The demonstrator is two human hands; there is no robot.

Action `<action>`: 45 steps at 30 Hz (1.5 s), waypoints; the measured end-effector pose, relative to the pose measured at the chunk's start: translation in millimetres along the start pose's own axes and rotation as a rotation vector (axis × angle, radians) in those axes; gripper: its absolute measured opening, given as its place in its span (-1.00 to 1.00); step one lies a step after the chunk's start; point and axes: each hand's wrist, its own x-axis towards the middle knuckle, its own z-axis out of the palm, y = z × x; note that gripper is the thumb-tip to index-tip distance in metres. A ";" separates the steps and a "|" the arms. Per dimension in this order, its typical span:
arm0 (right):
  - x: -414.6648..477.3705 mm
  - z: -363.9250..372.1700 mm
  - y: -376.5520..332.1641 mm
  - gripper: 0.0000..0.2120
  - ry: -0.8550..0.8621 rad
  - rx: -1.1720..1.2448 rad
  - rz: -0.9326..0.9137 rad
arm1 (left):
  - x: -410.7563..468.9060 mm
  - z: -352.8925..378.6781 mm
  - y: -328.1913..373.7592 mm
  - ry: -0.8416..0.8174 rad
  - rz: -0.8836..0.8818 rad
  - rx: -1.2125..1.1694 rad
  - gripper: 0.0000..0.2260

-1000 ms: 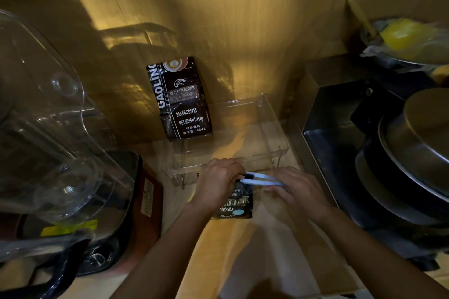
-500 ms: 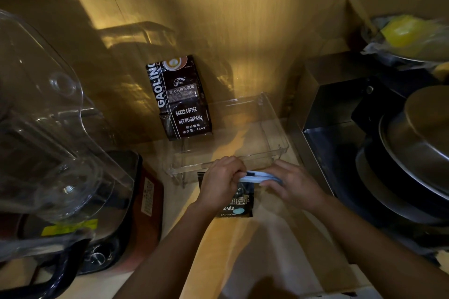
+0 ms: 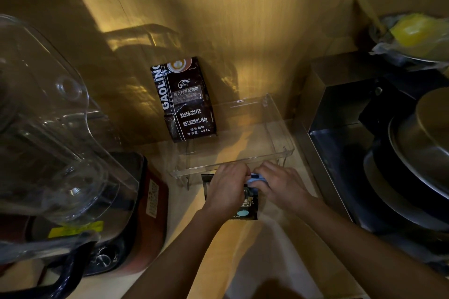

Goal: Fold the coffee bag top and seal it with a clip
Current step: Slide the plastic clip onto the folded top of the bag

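A small dark coffee bag (image 3: 245,211) lies on the wooden counter just in front of a clear tray. My left hand (image 3: 227,188) covers its upper part and grips the folded top. My right hand (image 3: 283,185) holds a pale blue clip (image 3: 255,178) at the bag's top right, pressed close against my left fingers. Most of the clip and the fold are hidden by both hands. A larger black GAOLIN coffee bag (image 3: 185,102) leans upright against the back wall.
A clear plastic tray (image 3: 277,153) on legs stands behind the hands. A blender with a clear jug (image 3: 56,141) fills the left side. At the right are a steel box (image 3: 340,104), stacked pans (image 3: 418,153) and a yellow item in plastic (image 3: 413,31).
My right hand has slid left along the clip toward my left hand, so less of the blue clip shows. Both hands have shifted slightly toward the tray.
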 end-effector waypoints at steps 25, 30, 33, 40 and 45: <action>-24.6 -2.3 28.5 -0.84 0.121 0.555 0.388 | 15.0 -17.4 -10.4 -0.150 -0.119 -0.193 -0.96; -22.8 0.9 25.2 -0.85 0.158 0.639 0.405 | 15.1 -16.4 -6.8 -0.153 -0.158 -0.180 -0.95; -16.9 4.4 20.6 -0.86 0.167 0.633 0.366 | 16.9 -16.3 -5.2 -0.165 -0.172 -0.180 -0.95; -6.5 19.3 7.3 -0.86 0.166 0.714 0.357 | 13.4 -17.1 0.7 -0.133 0.012 0.068 -0.95; -11.2 19.4 23.3 -0.79 0.113 0.691 0.343 | 11.5 -17.6 1.1 -0.121 0.071 0.125 -0.93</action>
